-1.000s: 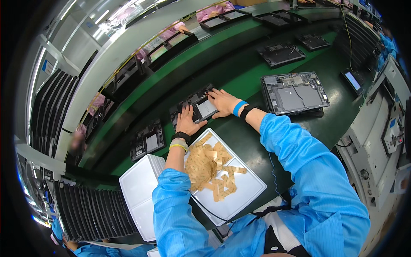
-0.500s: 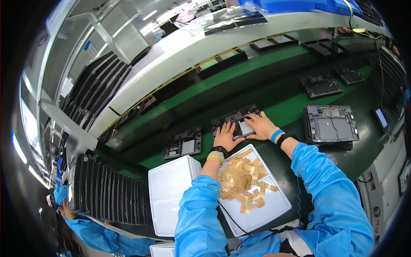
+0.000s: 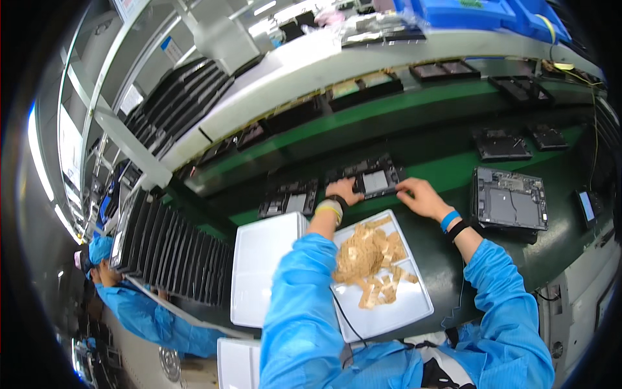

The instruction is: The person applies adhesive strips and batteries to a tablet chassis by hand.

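An opened, dark laptop-like device [image 3: 374, 182] with a pale rectangular part in its middle lies on the green bench in front of me. My left hand [image 3: 345, 190] rests on its left edge, fingers stretched out and thumb apart. At the near right corner, my right hand [image 3: 422, 198] has thumb and fingertips pinched together on the device's edge. Just left lies a similar opened device [image 3: 288, 200]. Nearer to me, a white tray [image 3: 412, 307] holds a heap of tan paper-like strips [image 3: 360, 258] under my left forearm's right side.
White trays [image 3: 262, 259] are stacked left of the strips, beside a row of upright dark panels [image 3: 175, 249]. Right stands a stack of opened devices [image 3: 510, 200] near a small lit screen [image 3: 587, 201]. A shelf [image 3: 311, 81] runs across the back; a co-worker [image 3: 152, 321] is at lower left.
My right hand has drawn back from over the device to its near right corner, fingers now pinched. My left hand has shifted onto the left edge. The whole view has shifted slightly.
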{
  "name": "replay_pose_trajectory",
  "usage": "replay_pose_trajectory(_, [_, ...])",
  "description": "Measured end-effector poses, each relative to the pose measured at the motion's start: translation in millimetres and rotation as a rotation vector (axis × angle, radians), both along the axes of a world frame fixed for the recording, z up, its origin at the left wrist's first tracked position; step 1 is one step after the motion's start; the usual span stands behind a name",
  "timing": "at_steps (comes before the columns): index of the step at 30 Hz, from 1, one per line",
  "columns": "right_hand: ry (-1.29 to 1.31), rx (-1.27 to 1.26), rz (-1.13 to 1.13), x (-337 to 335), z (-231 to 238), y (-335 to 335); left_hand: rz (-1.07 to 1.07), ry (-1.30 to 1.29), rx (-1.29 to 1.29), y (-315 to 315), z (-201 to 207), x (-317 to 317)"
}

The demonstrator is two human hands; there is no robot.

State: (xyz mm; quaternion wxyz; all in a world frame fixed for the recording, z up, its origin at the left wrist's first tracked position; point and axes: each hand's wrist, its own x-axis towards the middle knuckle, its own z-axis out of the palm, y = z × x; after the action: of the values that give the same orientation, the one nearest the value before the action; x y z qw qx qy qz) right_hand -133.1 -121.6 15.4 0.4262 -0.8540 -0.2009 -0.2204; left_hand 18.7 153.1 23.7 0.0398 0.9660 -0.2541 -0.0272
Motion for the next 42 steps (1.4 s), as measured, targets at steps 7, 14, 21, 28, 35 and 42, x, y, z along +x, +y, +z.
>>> replay_pose_trajectory(7, [0.048,0.224,-0.171,-3,-28,-23,-0.083,0.181,-0.259,45,166,-96])
replay_pose_trajectory(14, [-0.022,0.297,-0.046,9,-1,-1,0.441,-0.123,0.285,266,141,-174])
replay_pose_trajectory(21, [-0.053,0.63,0.359,-28,134,28,0.542,-0.16,0.07,411,46,-252])
replay_pose_trajectory(28, [-0.125,0.376,0.391,-94,166,6,0.698,-0.485,-0.054,335,122,-281])
replay_pose_trajectory(35, [-0.113,0.304,0.299,-114,160,-9,0.908,-0.46,-0.698,347,196,-439])
replay_pose_trajectory(42, [-0.047,0.171,0.235,-98,138,-49,1.566,-0.251,-0.695,421,56,-656])
